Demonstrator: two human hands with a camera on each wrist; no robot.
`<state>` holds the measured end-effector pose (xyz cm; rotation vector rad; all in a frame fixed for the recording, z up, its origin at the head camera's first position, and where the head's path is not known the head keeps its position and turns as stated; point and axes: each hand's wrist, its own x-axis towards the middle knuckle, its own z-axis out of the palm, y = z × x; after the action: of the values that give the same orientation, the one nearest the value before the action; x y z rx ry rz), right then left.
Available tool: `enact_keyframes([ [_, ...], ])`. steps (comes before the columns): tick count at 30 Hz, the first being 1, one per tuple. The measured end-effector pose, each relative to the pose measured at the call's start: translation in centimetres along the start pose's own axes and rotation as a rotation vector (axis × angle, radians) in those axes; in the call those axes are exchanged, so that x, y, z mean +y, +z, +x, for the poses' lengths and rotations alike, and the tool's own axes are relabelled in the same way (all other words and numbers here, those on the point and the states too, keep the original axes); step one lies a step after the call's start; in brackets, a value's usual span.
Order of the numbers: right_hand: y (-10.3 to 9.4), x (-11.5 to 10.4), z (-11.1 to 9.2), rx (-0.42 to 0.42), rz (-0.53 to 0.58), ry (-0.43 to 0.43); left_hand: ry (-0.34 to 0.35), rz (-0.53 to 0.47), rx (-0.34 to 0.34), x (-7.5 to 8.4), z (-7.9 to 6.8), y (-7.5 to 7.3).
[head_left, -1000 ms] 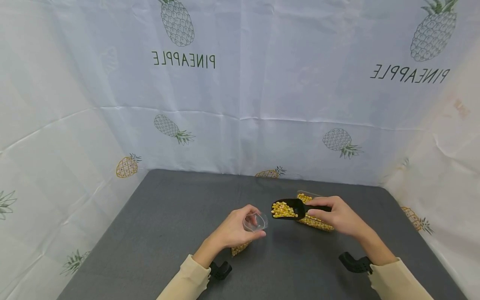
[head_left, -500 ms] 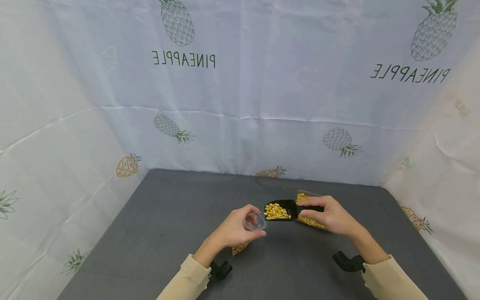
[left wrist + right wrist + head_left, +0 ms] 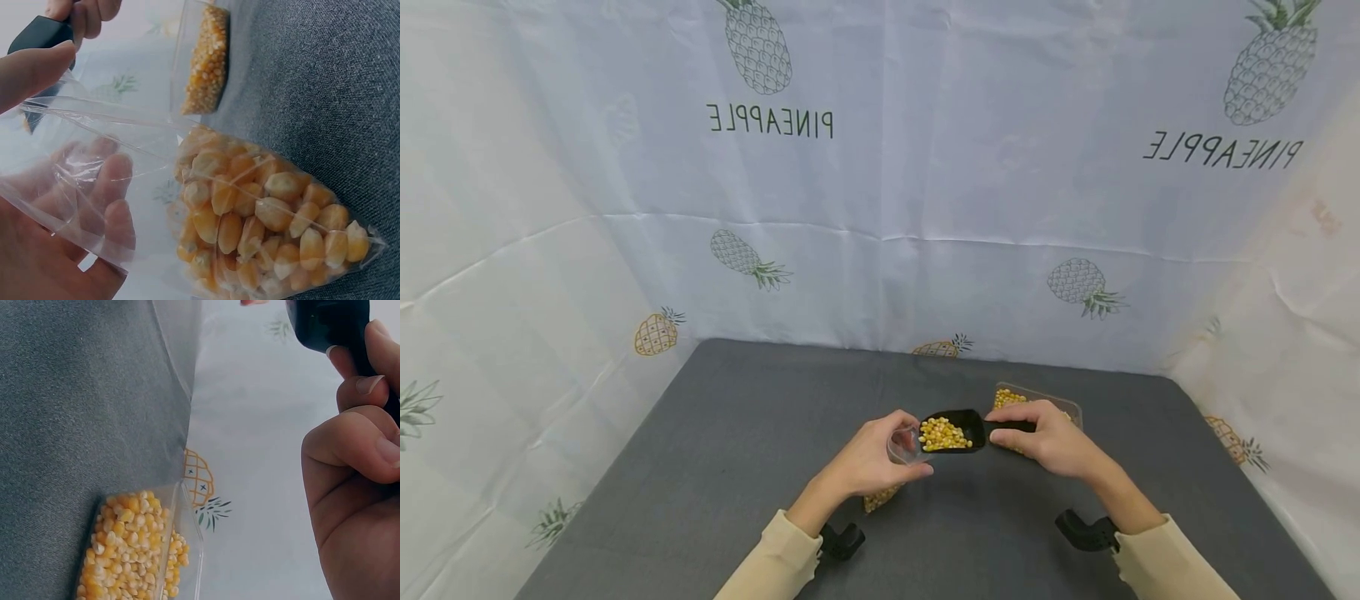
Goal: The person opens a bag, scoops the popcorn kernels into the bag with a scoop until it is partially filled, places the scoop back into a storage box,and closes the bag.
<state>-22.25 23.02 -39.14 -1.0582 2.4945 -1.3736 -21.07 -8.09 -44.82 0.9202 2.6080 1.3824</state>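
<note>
My left hand [image 3: 865, 460] holds a clear plastic bag [image 3: 150, 150] by its spread mouth, thumb on one side and fingers on the other. Corn kernels [image 3: 262, 212] fill the bag's lower end, which hangs down to the dark tabletop in the left wrist view. With its fingers and thumb, my right hand [image 3: 1056, 437] grips the handle of a black scoop [image 3: 974, 428]. Yellow corn kernels [image 3: 943, 434] lie in the scoop. Its front lip is at the bag's mouth; whether the two touch, I cannot tell.
Behind my right hand, a clear plastic box [image 3: 125, 544] of corn kernels stands on the dark grey table [image 3: 760, 417]. White cloth [image 3: 880, 167] printed with pineapples hangs at the back and sides. A black wrist mount [image 3: 1086, 531] sticks out from each sleeve.
My right hand has moved left with the loaded scoop, bringing its lip from a gap away to the bag's mouth. More of the box shows behind. My left hand stays put.
</note>
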Motion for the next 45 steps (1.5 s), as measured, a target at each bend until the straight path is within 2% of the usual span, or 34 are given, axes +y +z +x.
enact_keyframes([
  [7, 0.3, -0.1, 0.0, 0.011, -0.036, 0.064, 0.008, 0.013, 0.008, 0.0, 0.0, 0.1],
  [22, 0.3, -0.4, 0.6, -0.031, -0.081, 0.082, -0.001, 0.023, 0.003, 0.1, 0.0, 0.1],
  [32, 0.1, -0.9, 1.1, -0.084, -0.102, 0.115, -0.004, -0.012, -0.007, 0.1, 0.0, 0.1],
  [45, -0.1, -1.4, 1.5, -0.129, -0.099, 0.085, -0.009, -0.012, -0.01, 0.1, 0.0, 0.0],
])
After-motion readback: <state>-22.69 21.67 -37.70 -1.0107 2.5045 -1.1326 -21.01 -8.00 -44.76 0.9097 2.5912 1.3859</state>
